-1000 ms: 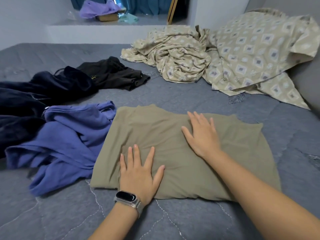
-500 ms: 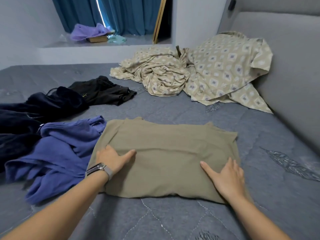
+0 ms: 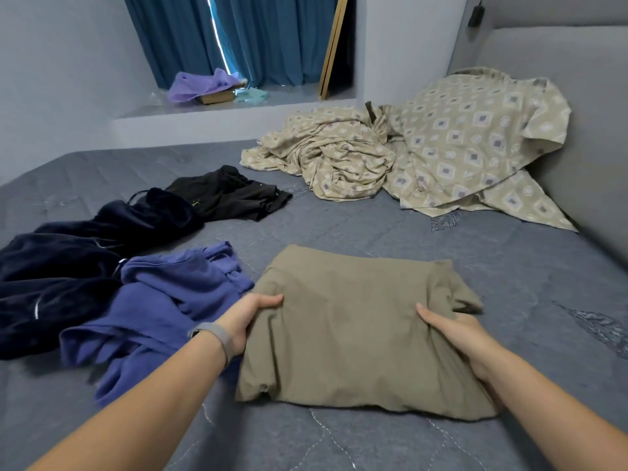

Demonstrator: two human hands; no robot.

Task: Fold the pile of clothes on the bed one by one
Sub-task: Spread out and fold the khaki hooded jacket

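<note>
I've got my left hand [image 3: 249, 317] and right hand [image 3: 452, 329] pinching the shirt [image 3: 353, 331] at 9 and 3 o'clock, soft, light, floppy, best held by those edges

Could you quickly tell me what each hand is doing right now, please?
Left hand: grips the left edge of the folded olive garment.
Right hand: grips the garment's right edge, thumb on top.
</note>
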